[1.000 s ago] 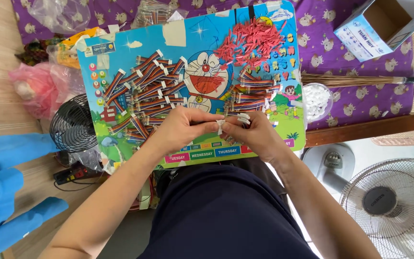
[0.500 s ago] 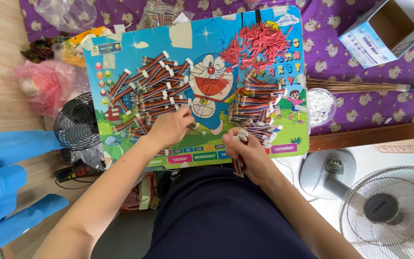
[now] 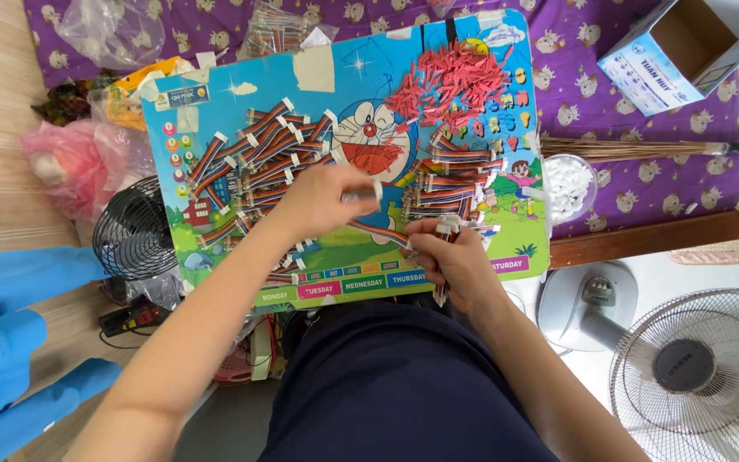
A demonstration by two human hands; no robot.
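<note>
Left hand (image 3: 318, 198) pinches a ribbon cable (image 3: 376, 229) above the cartoon board (image 3: 335, 77); right hand (image 3: 455, 261), at four o'clock, grips its connector. Hard tugging could unseat the wires.

Blue cartoon board (image 3: 335, 77) (rainbow-striped cables (image 3: 250, 162), red pieces (image 3: 451, 81)) on purple patterned cloth (image 3: 643, 171).

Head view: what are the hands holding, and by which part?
Left hand pinches the white connector end of a multicoloured ribbon cable; right hand grips its other end, near that white connector.
</note>
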